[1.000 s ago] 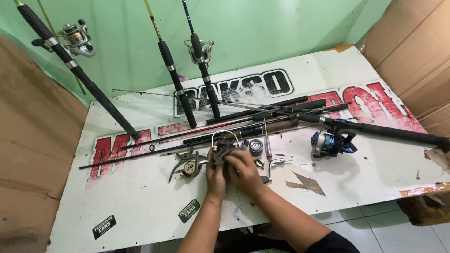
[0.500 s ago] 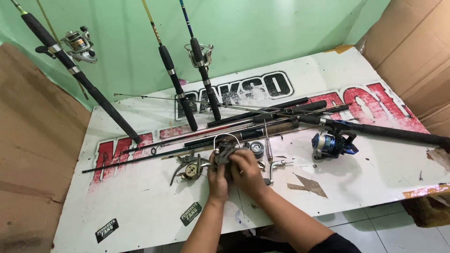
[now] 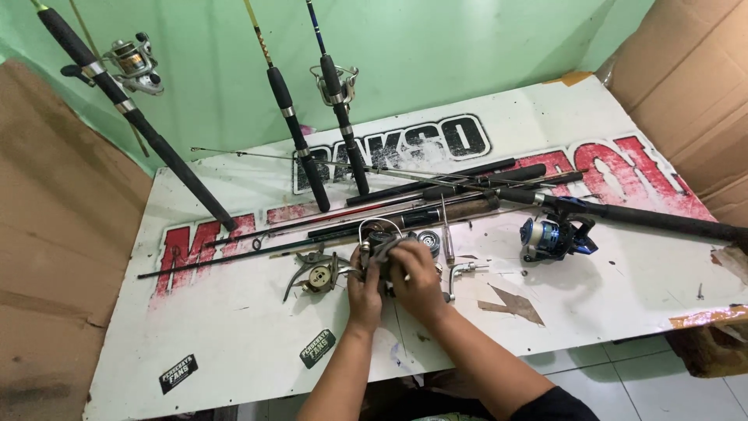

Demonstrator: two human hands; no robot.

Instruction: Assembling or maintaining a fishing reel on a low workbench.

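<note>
My left hand (image 3: 364,290) and right hand (image 3: 415,274) have barely shifted over the last second — both stay closed around the spinning reel (image 3: 379,248), near the middle of the white printed board (image 3: 234,343), so the grip looks settled and the work remains at the same spot. My right fingers press what seems to be a small grey cloth (image 3: 399,249) against the reel body, though it is partly hidden. The reel's long axis runs away from me, its wire bail (image 3: 374,225) arching at the far end toward the fishing rods (image 3: 436,204). A loose reel rotor (image 3: 315,273) lies just left — a blue reel (image 3: 555,236) sits well right.
</note>
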